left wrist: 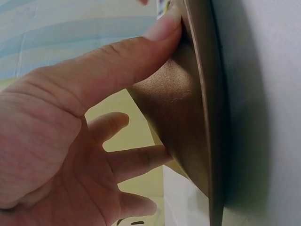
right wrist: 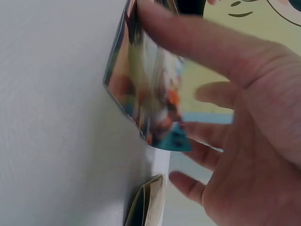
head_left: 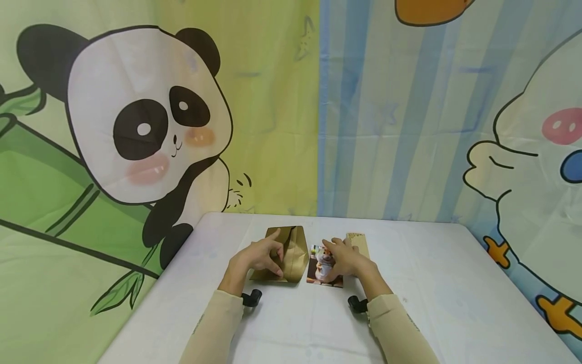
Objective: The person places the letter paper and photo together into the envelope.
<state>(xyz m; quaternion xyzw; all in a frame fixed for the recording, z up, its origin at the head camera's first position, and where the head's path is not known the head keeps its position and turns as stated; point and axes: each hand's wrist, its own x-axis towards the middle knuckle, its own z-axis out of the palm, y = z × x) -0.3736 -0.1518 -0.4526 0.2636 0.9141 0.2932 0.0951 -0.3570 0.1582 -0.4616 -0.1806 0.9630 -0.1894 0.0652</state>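
Observation:
On the table lies a brown paper envelope point(head_left: 295, 258) with a dark slit near its upper part. My left hand point(head_left: 263, 254) is over it, thumb and fingers on either side of its raised paper. In the left wrist view the thumb point(left wrist: 127, 61) presses the bulging envelope point(left wrist: 174, 108), while one finger touches its far edge. To the right, my right hand point(head_left: 343, 259) holds a glossy picture card point(head_left: 324, 265) printed with a hamster-like animal. The right wrist view shows the card point(right wrist: 155, 89) bent between thumb and fingers, with its end blurred.
A small beige folded packet point(head_left: 358, 242) with a speckled top lies behind the right hand. The white table point(head_left: 436, 283) extends to both sides. A curtain with a cartoon panda point(head_left: 150, 116) hangs behind. Each wrist bears a black camera mount point(head_left: 357, 304).

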